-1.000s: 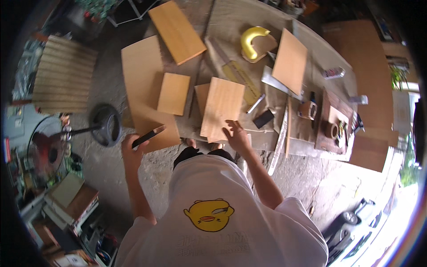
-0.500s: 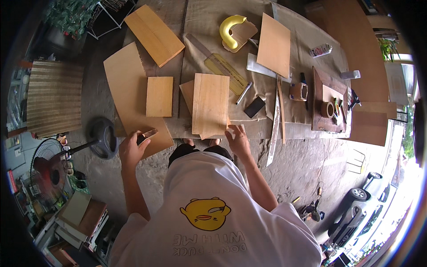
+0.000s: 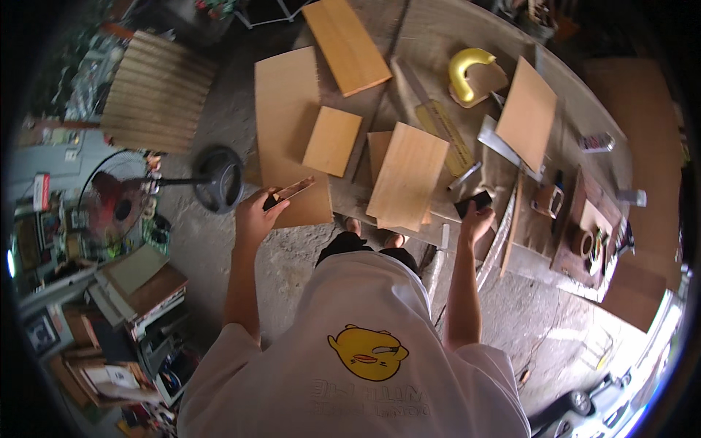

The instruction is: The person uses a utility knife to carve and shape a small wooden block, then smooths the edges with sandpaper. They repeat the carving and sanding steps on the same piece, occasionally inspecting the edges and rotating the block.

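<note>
The fingers of the left hand (image 3: 255, 216) are closed on the near end of a flat dark-and-brown piece (image 3: 293, 189), which juts past them to the right. The right hand (image 3: 478, 221) has its fingers on the near edge of a black block (image 3: 473, 201); whether that is clear of the worktop (image 3: 438, 33), I cannot tell. Between the hands lie 2 overlapping boards (image 3: 410, 174), a smaller board (image 3: 332, 141) beside them.
</note>
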{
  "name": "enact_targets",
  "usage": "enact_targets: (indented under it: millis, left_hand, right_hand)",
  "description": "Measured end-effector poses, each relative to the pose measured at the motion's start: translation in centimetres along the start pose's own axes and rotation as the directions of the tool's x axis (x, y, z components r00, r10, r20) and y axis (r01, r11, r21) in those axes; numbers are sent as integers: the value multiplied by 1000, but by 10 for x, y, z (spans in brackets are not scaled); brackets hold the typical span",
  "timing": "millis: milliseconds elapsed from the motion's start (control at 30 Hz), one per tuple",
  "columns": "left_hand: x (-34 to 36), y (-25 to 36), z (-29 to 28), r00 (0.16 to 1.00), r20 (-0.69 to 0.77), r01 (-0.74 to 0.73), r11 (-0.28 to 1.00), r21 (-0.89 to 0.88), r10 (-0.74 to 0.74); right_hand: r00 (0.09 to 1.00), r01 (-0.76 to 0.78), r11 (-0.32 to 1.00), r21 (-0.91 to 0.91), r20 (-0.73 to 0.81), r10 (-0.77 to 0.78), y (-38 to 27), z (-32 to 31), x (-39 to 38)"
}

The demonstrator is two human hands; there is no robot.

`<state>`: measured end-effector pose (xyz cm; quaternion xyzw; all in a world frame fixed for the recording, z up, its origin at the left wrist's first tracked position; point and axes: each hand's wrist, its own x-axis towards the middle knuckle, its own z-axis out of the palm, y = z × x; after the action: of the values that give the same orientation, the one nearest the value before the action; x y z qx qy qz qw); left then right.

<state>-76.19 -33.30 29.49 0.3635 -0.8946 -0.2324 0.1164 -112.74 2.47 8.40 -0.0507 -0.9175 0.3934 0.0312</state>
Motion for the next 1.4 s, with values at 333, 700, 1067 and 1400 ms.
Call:
enact_targets:
  millis: [333, 700, 1067, 1400]
  left_hand:
    - [-37, -23, 15, 973, 60, 231, 930, -286, -224]
    - [-34, -65, 12, 981, 195, 80, 928, -363, -8]
    - [-36, -77, 7, 969, 209, -52, 932, -360, 135]
    - [-49, -82, 9, 960, 233, -39, 900, -434, 154]
  right_hand:
    - [494, 61, 722, 689, 608, -621, -146, 7, -147]
    - [458, 518, 762, 388, 626, -631, -251, 72, -283]
    - [571, 452, 850, 270, 645, -508, -258, 69, -310]
    - [698, 298, 951, 82, 661, -276, -253, 37, -320]
